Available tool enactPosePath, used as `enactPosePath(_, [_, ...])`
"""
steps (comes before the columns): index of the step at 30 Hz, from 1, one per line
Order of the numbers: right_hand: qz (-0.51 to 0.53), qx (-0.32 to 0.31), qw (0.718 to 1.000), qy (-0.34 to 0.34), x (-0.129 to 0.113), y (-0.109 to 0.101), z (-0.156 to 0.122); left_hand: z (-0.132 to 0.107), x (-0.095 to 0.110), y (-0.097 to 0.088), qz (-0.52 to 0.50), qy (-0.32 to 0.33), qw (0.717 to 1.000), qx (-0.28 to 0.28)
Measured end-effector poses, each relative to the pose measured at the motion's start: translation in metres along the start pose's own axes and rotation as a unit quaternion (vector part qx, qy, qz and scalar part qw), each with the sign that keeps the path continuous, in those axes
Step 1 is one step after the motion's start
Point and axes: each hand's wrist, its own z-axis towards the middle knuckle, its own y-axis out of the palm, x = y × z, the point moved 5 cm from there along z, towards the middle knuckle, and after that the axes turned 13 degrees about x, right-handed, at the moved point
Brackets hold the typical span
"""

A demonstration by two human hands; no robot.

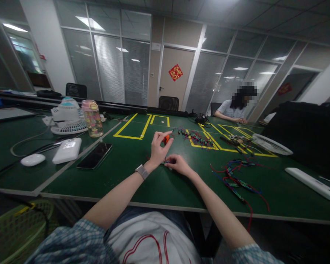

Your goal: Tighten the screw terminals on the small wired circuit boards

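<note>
My left hand [158,148], with a watch on its wrist, is raised over the middle of the table. Its thumb and forefinger are apart, and an orange object [166,139] shows through the gap; whether they touch it is unclear. Just below, my right hand [179,165] is closed on a small wired circuit board [164,162], mostly hidden by the fingers. Beyond my left fingertips lies a row of small dark components [196,137] with red and blue wires. Several green circuit boards [232,179] with long wires lie to the right of my right hand.
Leftward are a phone [95,156], a white box-shaped device [67,150], a mouse [33,160], a bottle [92,119] and a small fan [68,119]. A white bar-shaped object [312,183] lies at right. Across the table sits another person [233,110].
</note>
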Motion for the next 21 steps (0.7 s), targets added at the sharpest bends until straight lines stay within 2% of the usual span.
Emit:
enactPosePath(6, [0.001,0.001,1.000,0.004,-0.0003,-0.0002,0.0000,0.0003,-0.0026,0.0002,-0.030,-0.016,0.999,-0.006])
enactPosePath(14, [0.004,-0.002,1.000,0.007,0.0003,0.0000,-0.0005,0.0017,0.0008,-0.0029,0.026,0.000,0.999,0.025])
enactPosePath(21, [-0.002,0.002,1.000,-0.003,0.0014,0.0003,0.0002,0.0012,-0.0023,-0.0012,-0.020,-0.008,1.000,-0.003])
